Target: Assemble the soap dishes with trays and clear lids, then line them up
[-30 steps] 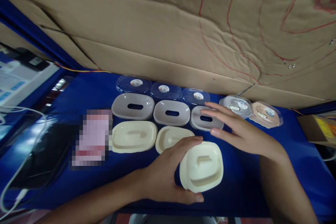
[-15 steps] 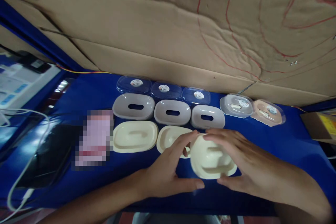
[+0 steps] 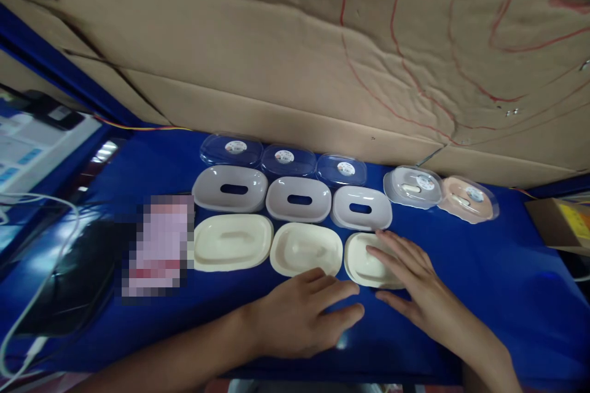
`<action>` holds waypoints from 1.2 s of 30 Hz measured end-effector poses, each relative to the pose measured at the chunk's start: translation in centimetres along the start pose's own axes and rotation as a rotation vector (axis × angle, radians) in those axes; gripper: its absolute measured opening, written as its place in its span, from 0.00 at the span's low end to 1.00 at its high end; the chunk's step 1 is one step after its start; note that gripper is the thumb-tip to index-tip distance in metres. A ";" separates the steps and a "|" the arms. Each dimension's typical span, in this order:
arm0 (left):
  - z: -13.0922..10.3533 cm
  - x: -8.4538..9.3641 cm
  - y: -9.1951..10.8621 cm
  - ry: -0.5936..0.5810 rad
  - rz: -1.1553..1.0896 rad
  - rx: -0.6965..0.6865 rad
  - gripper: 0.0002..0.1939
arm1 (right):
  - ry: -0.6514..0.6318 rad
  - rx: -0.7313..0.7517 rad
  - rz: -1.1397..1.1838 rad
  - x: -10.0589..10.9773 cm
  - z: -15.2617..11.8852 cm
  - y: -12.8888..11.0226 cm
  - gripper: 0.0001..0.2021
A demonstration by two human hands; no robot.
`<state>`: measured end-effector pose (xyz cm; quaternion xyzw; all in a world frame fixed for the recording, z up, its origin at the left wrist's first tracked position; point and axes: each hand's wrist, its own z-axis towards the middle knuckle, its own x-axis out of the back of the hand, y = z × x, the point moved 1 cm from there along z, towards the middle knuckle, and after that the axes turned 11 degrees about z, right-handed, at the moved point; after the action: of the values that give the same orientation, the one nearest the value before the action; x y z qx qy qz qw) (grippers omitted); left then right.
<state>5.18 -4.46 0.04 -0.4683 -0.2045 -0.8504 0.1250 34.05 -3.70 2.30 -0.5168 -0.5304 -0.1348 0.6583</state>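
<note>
My right hand (image 3: 412,270) rests with spread fingers over the right-hand cream oval tray (image 3: 362,261), which lies on the blue table and is partly covered by the fingers. My left hand (image 3: 313,313) hovers just in front of the middle cream tray (image 3: 295,249), fingers apart and holding nothing. The left cream tray (image 3: 233,242) completes that front row. Behind stand three pale grey oval dishes with slots: a left one (image 3: 207,187), a middle one (image 3: 276,199) and a right one (image 3: 341,209).
Three clear plastic lids with round labels (image 3: 236,147) line the back. Farther right sit a lidded grey box (image 3: 412,187) and a lidded peach box (image 3: 468,199). A blurred pink item (image 3: 161,239) and a white cable (image 3: 59,276) are at left; cardboard (image 3: 253,73) walls the back.
The right cream tray has come down from between my hands onto the table, at the row's right end. My left hand has drawn back and down; my right hand's grip has loosened.
</note>
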 end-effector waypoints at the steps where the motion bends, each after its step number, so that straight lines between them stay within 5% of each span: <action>1: 0.0 0.0 -0.2 -0.006 -0.012 0.009 0.12 | 0.037 0.004 0.001 0.2 -0.1 0.1 0.33; 7: -0.1 0.0 -0.4 -0.045 -0.013 0.003 0.08 | 0.248 -0.165 0.055 1.0 -1.9 1.2 0.24; 14: 0.0 0.0 -0.2 -0.090 0.013 -0.019 0.05 | 0.263 -0.191 0.113 -0.6 -1.4 0.8 0.23; 21: 0.0 0.1 -0.2 -0.110 0.042 -0.028 0.05 | 0.333 -0.167 0.002 2.9 -0.1 3.3 0.23; 28: 0.0 0.2 -0.4 -0.118 0.052 -0.024 0.03 | 0.455 -0.150 -0.307 4.6 3.5 9.4 0.30; 36: -0.1 0.2 -0.3 -0.078 0.032 -0.024 0.05 | 0.532 -0.155 -0.247 4.9 2.3 10.2 0.46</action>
<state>4.86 -4.20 0.14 -0.5056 -0.1914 -0.8319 0.1251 42.13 4.37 0.65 -0.4434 -0.3865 -0.3845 0.7114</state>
